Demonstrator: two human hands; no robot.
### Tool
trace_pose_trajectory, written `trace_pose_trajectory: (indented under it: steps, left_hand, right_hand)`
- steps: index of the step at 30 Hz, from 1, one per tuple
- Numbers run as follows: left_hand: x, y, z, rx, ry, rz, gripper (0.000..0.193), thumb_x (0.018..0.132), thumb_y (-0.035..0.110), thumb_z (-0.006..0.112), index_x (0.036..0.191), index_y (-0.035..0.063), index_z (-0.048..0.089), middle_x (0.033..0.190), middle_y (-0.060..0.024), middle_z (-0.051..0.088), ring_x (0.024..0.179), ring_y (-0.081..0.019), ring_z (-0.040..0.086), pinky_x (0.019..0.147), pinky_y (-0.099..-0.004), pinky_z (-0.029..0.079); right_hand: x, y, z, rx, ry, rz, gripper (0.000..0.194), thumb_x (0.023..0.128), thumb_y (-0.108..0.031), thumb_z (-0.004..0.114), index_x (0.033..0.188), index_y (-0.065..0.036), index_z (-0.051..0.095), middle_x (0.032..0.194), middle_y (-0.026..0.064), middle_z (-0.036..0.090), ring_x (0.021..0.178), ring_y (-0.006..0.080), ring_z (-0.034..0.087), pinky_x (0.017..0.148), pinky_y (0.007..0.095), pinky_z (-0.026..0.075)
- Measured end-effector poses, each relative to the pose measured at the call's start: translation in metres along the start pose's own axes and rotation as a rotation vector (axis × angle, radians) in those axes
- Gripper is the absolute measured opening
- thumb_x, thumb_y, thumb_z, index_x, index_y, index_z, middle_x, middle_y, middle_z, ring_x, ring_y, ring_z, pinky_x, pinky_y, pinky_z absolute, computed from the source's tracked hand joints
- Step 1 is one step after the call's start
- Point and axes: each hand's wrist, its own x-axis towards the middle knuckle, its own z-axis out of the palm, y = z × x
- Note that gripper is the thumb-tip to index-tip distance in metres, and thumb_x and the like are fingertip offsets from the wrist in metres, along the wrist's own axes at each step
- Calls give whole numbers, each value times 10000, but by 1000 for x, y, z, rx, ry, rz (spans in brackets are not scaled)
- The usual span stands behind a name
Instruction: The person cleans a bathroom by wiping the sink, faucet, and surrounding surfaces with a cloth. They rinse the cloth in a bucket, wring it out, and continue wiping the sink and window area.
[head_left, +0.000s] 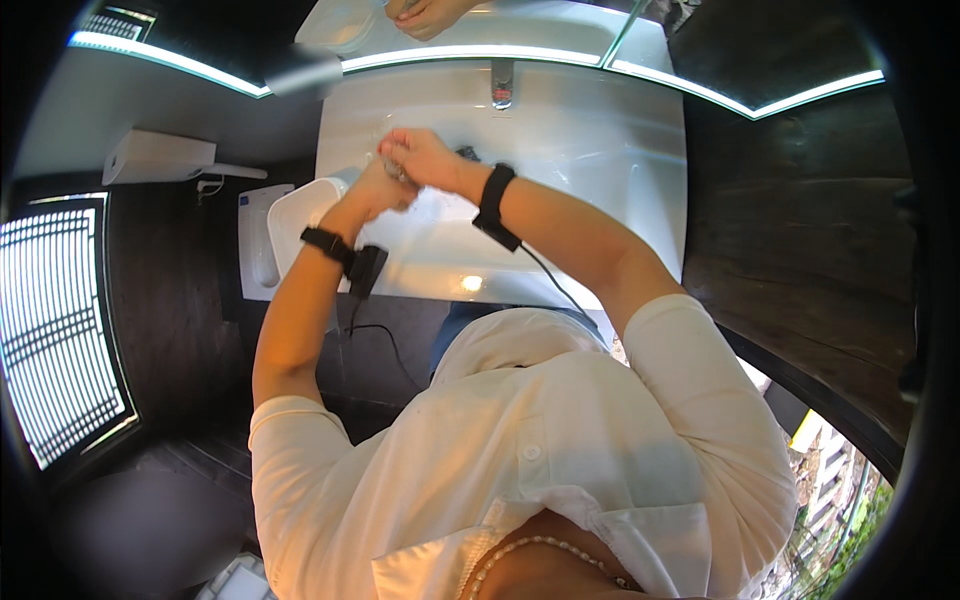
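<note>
Over the left part of a white washbasin (540, 217), my left hand (375, 189) and my right hand (426, 159) are pressed together. Between them shows a small greyish thing (396, 169), shiny in places; blur and my fingers hide what it is. My right fingers curl over it from above, and my left hand closes around it from below. Just right of my hands, a dark thing (468, 154) lies in the basin, partly hidden by my right wrist. The chrome faucet (502, 84) stands at the back of the basin.
A white plastic tub (300, 217) stands at the basin's left edge, close to my left forearm. Behind the basin rises a mirror (487, 30) with a lit lower edge. Cables hang from the black wrist straps (495, 202). A white wall-mounted box (159, 157) is at the left.
</note>
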Motion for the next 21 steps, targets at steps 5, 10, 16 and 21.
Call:
trace_pose_trajectory:
  steps: [5,10,16,21]
  left_hand:
    - [13,28,-14,609,506,314,251,711,136,673,929,36,600,866,-157,657,841,-353,626,712,-401,505]
    - [12,70,-7,364,321,131,293,719,110,658,999,44,609,909,-166,659,805,-276,659,635,-360,521]
    - [18,109,26,-269,-139,110,241,654,31,672,892,26,633,699,-75,611,568,-150,599,494,-294,479]
    - [53,150,70,95,-302,163,120,645,16,654,756,19,608,585,-59,541,480,-139,508,423,-278,381]
  right_hand:
    - [33,-24,-9,-98,147,-133,206,917,-149,517,1037,-15,619,747,50,615,716,152,590,681,291,500]
    - [-10,-59,-44,-503,116,-351,331,825,-156,601,1137,-45,598,1039,151,583,894,208,595,783,322,503]
    - [-99,-90,-85,-1245,-63,-428,951,646,3,710,1440,-315,293,1450,162,267,1270,334,399,1014,363,406]
    - [-138,-93,-123,-1388,83,-203,880,722,-15,687,1445,-304,277,1139,190,501,951,358,581,795,404,501]
